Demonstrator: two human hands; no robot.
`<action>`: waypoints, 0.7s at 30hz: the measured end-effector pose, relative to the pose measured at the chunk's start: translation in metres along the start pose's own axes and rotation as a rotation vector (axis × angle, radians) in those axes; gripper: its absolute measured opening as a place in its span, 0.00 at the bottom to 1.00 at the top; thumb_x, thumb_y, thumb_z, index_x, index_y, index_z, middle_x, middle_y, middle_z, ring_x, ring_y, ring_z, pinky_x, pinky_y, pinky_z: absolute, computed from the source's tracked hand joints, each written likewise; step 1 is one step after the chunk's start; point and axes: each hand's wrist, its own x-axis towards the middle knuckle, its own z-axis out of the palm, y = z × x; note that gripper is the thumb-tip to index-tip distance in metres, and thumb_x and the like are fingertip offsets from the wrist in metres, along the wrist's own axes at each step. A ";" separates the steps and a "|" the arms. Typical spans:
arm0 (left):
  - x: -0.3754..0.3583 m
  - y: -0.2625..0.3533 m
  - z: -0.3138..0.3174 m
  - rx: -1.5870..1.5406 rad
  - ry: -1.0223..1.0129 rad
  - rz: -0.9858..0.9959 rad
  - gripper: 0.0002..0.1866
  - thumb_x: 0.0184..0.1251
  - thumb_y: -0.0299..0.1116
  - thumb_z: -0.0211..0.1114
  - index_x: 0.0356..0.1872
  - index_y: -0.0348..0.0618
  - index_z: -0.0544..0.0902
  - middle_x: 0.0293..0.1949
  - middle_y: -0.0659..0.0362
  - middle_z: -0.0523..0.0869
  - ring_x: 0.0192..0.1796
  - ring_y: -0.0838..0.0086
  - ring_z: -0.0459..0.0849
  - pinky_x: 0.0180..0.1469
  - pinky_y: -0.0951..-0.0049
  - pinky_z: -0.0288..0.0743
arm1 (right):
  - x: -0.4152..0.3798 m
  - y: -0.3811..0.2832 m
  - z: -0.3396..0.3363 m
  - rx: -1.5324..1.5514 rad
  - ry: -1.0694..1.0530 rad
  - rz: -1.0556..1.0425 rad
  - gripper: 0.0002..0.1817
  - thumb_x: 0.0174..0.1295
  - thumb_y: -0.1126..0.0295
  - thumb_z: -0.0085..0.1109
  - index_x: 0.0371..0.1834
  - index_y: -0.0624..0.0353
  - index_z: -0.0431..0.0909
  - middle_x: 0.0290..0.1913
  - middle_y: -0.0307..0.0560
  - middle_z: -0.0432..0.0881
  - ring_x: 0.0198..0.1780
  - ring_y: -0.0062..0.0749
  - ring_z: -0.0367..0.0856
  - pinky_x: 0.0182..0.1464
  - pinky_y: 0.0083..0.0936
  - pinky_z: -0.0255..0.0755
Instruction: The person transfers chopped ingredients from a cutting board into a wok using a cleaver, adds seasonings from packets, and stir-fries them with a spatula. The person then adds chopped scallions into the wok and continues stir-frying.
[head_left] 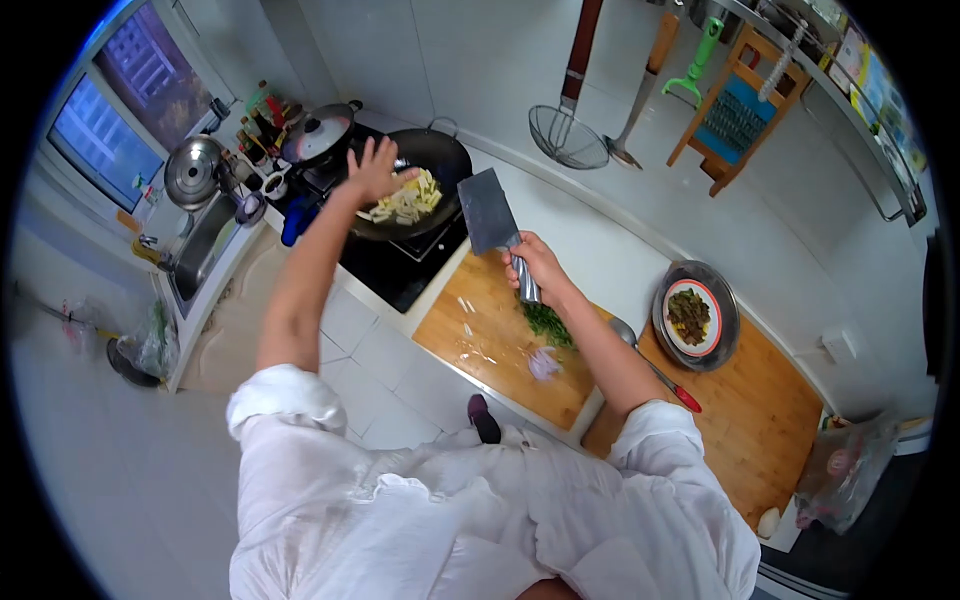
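Observation:
My left hand (pixel 376 177) is spread over the dark wok (pixel 445 153), with nothing in its fingers. Pale yellow-green cut pieces (pixel 412 203) lie in the wok just below it. Wrapped round the metal handle of a cleaver (pixel 487 212), my right hand (pixel 536 265) holds the broad blade up beside the wok, above the near cutting board (pixel 450 325). Chopped greens (pixel 546 323), a purplish-white piece (pixel 543 364) and small white bits (pixel 467 305) lie on that board.
A lidded pot (pixel 318 137) stands behind the wok, near several bottles. To the right, a metal bowl (pixel 731 318) holds a plate of dark food (pixel 688 316). A red-handled ladle (pixel 683 398) crosses the right board (pixel 740 430). A strainer (pixel 568 137) hangs on the wall.

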 end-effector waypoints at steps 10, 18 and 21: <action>-0.324 0.169 -0.084 -0.233 0.463 0.174 0.49 0.60 0.58 0.59 0.72 0.35 0.49 0.74 0.46 0.47 0.77 0.56 0.39 0.73 0.50 0.30 | -0.155 0.047 -0.059 0.033 0.074 0.000 0.11 0.65 0.72 0.47 0.47 0.54 0.59 0.30 0.42 0.72 0.19 0.23 0.72 0.18 0.22 0.67; -0.458 0.292 0.024 -0.710 0.032 0.073 0.46 0.63 0.52 0.60 0.73 0.37 0.47 0.75 0.45 0.44 0.77 0.54 0.38 0.74 0.52 0.32 | -0.254 0.100 -0.084 -0.010 0.099 0.014 0.16 0.65 0.74 0.50 0.53 0.55 0.59 0.31 0.43 0.72 0.21 0.24 0.73 0.20 0.24 0.69; -0.457 0.292 0.064 -0.796 -0.056 0.013 0.45 0.63 0.51 0.61 0.71 0.35 0.50 0.73 0.42 0.48 0.76 0.51 0.42 0.73 0.54 0.40 | -0.267 0.113 -0.090 -0.042 0.102 0.037 0.19 0.65 0.73 0.50 0.57 0.57 0.58 0.32 0.42 0.71 0.21 0.22 0.73 0.20 0.22 0.69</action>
